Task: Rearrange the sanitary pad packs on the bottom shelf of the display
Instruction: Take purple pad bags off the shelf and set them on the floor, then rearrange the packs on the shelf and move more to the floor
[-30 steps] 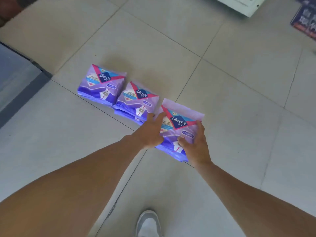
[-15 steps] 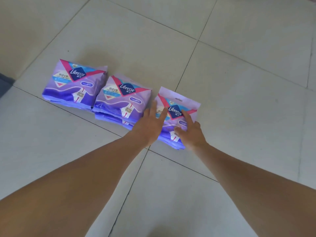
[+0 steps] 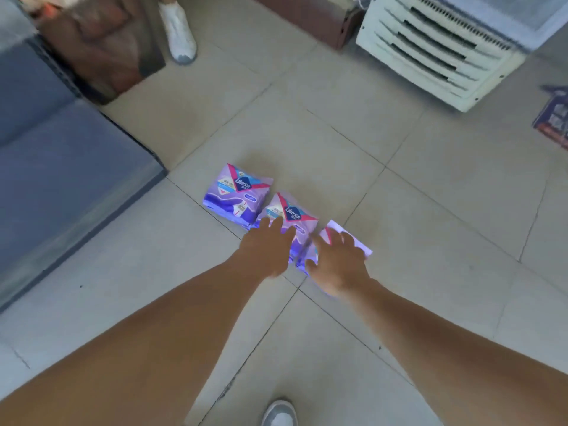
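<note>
Both bare arms are stretched forward and down over the tiled floor [image 3: 430, 241]. The left hand [image 3: 267, 250] is held palm down with fingers extended and slightly spread, laid over the near edge of the middle pack [image 3: 292, 215]; nothing is gripped by it. The right hand [image 3: 336, 264] is also palm down, fingers spread and only slightly bent, laid on top of the right pack [image 3: 353, 241]; whether it is pressed down or merely rested cannot be told because of blur.

Three purple sanitary pad packs are counted, laid flat in a diagonal row on the floor. The left pack [image 3: 236, 192] is untouched, just beyond and left of the left hand, and it is touched at its corner by the middle pack. The right pack is mostly covered by the right hand, with only its pale far corner and a pink stripe seen.

One grey shoe toe [image 3: 279, 415] is seen at the bottom edge and one white shoe [image 3: 179, 32] at the top. A grey platform [image 3: 61, 173] is seen on the left, one brown box [image 3: 101, 47] top left, and one white louvred unit [image 3: 436, 50] top right.
</note>
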A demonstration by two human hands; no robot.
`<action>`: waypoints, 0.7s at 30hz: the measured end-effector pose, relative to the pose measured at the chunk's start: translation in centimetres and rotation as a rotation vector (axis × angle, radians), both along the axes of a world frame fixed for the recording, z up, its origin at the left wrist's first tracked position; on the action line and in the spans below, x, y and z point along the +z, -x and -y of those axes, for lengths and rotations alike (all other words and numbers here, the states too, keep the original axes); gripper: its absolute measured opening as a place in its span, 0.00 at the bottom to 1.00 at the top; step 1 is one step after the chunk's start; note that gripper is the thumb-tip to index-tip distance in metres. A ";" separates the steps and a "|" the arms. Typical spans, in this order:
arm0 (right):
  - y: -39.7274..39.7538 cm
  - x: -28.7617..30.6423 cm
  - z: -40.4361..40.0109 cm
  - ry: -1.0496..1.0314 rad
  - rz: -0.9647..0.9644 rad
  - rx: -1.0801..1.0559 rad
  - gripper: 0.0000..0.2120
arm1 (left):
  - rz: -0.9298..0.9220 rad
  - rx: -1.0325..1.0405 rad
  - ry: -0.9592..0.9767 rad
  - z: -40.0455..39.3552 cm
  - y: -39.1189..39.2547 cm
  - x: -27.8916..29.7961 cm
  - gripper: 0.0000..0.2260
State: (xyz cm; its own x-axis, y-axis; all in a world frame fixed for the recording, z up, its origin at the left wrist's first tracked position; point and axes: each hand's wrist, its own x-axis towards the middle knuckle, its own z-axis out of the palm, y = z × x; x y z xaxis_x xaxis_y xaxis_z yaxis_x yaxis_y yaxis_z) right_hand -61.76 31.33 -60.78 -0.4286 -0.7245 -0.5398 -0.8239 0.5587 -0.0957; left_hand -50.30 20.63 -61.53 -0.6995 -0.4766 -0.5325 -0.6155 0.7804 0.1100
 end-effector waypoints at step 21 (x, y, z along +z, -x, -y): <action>-43.7 35.6 26.9 0.432 0.053 0.973 0.21 | -0.041 1.045 0.340 12.6 -51.8 37.3 0.31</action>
